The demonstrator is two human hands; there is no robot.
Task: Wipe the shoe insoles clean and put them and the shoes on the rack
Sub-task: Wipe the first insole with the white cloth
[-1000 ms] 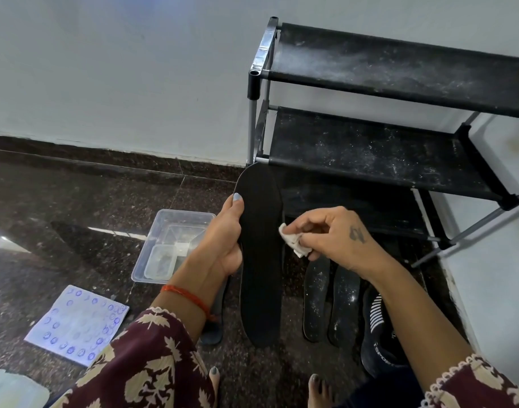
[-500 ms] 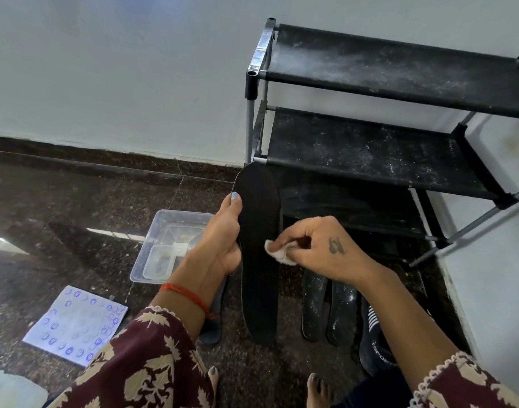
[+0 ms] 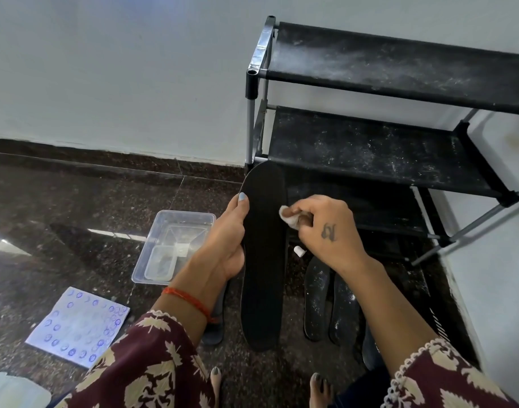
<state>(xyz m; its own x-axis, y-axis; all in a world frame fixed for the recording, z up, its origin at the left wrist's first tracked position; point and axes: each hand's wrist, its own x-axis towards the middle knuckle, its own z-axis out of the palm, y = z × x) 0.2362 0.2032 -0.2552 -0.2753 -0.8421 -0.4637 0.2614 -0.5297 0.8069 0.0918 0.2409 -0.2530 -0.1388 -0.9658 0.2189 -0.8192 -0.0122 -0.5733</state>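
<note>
I am seeing the left hand (image 3: 227, 242) gripping the black insole (image 3: 262, 260) by its edge. The right hand (image 3: 325, 228) is pinching a white wipe (image 3: 289, 216) against it, seemingly touching, near the rack (image 3: 370, 148).

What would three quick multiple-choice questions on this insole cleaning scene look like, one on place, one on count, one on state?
1. Where is the clear plastic tub?
A. on the rack
B. on the floor, left of the held insole
C. in a hand

2. How many dusty insoles lie right of the held one?
A. two
B. four
C. none

3. What does the right hand hold?
A. nothing
B. a brush
C. a white wipe

B: the tub sits on the floor.
A: two insoles.
C: the right hand pinches the wipe against the held insole.
</note>
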